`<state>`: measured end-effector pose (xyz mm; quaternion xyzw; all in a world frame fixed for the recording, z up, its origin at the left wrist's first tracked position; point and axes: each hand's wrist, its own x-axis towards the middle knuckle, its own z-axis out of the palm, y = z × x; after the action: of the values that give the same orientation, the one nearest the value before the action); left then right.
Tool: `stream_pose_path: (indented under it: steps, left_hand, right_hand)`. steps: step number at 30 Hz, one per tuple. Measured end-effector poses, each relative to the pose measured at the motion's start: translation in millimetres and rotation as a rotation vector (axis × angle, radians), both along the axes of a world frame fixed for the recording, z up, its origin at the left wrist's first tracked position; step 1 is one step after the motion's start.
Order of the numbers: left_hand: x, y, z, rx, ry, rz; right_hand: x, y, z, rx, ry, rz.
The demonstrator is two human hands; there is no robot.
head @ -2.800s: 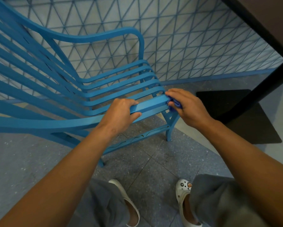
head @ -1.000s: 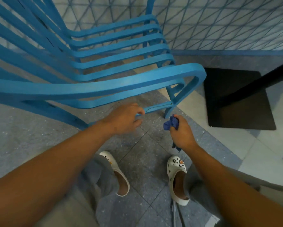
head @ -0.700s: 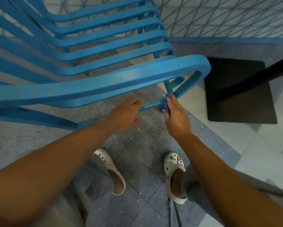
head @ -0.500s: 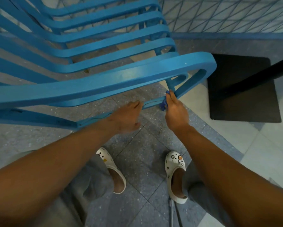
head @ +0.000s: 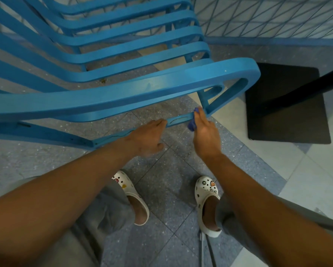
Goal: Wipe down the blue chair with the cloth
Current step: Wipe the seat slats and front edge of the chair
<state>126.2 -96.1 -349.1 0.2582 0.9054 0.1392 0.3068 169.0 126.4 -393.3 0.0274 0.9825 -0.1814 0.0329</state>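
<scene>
1. While I look down from the head camera, the blue chair (head: 123, 89) fills the upper left, its broad armrest running across toward the right, with the seat slats beyond it.
2. Below that armrest, a thin lower rail (head: 178, 120) of the chair runs between my two hands.
3. My right hand (head: 205, 134) presses the cloth (head: 192, 125) against the rail's right end, just beside the chair leg. Its fingers (head: 201, 116) lie nearly straight along the cloth, and only a small dark blue bunch of it shows by the palm.
4. My left hand (head: 145, 137) sits left of the cloth on the same rail, fingers stretched out with their tips touching the rail, thumb spread below. It holds nothing.
5. Right of the chair, a black square base plate (head: 289, 116) lies on the floor, with a dark post rising from it.
6. Beneath the rail, on grey speckled floor tiles (head: 169, 209), stand two white clogs (head: 207, 201) with charms.
7. Behind the chair, a wall with a triangle line pattern (head: 267, 16) runs across.
</scene>
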Motion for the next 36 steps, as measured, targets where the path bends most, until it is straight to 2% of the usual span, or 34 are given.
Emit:
stream_pose_path:
  steps: [6,10,15,20,25,30,36]
  left_hand:
    - [0,1,2,0.017,0.013,-0.008]
    - [-4,2,1,0.024,0.035,-0.007]
    - [-4,4,-1,0.008,0.040,-0.021]
    - [-4,2,-2,-0.023,0.047,-0.066]
    - [-7,0,-4,0.001,0.029,-0.065]
    - [-7,-7,-5,0.010,0.023,-0.082]
    - [-7,-13,-6,-0.005,0.021,-0.034]
  right_hand:
    - [6,6,-3,0.147,-0.072,-0.046]
    - [9,-8,-9,0.113,-0.123,-0.144]
    - [-18,3,-1,0.025,-0.060,-0.009]
    - [3,-5,-4,0.034,-0.078,-0.104]
    - [1,-10,-3,-0.015,-0.013,0.043]
    - [-4,9,-4,0.042,-0.064,-0.042]
    - [-6,-9,-6,-0.079,-0.054,-0.046]
